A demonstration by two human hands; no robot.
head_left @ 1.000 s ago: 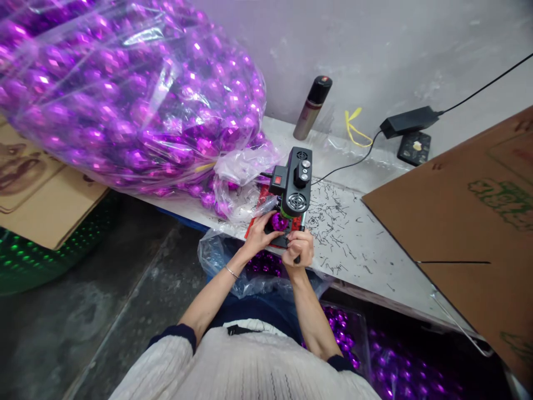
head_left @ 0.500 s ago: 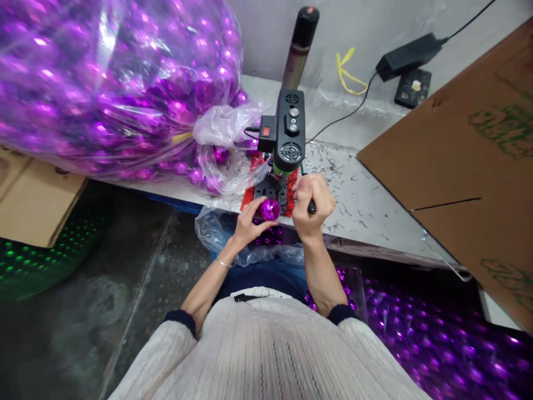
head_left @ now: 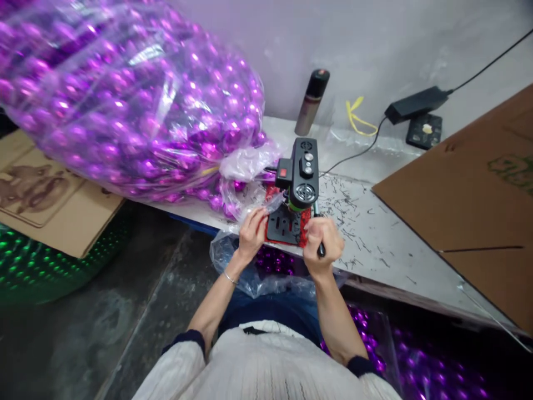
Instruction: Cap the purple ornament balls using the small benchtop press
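Note:
A small black bench machine with a red switch stands on a black slotted base over a red mat, at the front edge of a white table. My right hand is closed in a fist round the machine's black lever handle, just right of the base. My left hand reaches up beside the base on the left. Its fingers stretch toward the loose mouth of a big clear bag of shiny purple balls, touching the plastic, with no ball showing in them.
A second plastic bag with purple balls hangs below the table edge over my lap, and more purple balls lie lower right. On the table are a dark spray can, a black power adapter, a brown cardboard sheet and dark shavings.
The purple ball held by my left hand half a second ago is gone from it; that hand has moved up to the bag's mouth. My right hand still grips the lever.

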